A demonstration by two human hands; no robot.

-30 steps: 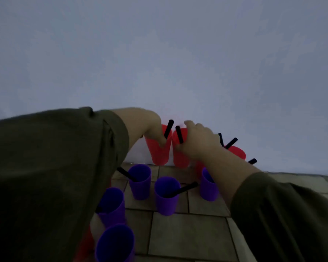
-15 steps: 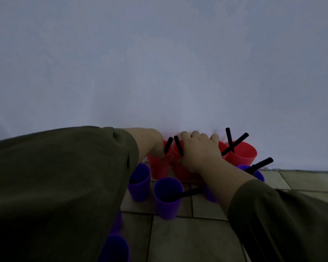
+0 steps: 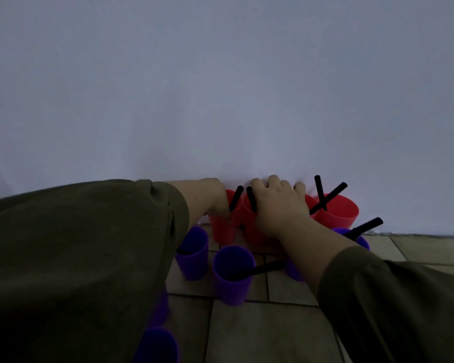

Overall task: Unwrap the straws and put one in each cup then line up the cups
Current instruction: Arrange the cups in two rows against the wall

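Dim light falls on a tiled floor that runs up to a plain pale wall, and every cup stands on those tiles. Nearest the camera, at the bottom edge of the view, a purple cup shows only its rim and upper side, blurred. Just beyond it another purple cup is mostly hidden behind the dark olive left sleeve. Farther in, a purple cup with a straw stands upright, its black straw leaning out to the right. Just left of it stands a third purple cup, partly behind the sleeve. To the right, the right sleeve and forearm cross over one more purple cup, and a far purple cup holds a straw tilted right.

Along the foot of the wall stand the red cups. The left hand is closed around the left red cup, fingers on its rim beside its straw. The right hand lies spread over the middle red cup, gripping it from above, its straw at the thumb side. Just right of that hand sits the right red cup, with two straws crossing above it; a further red rim touches it, mostly hidden by the hand.
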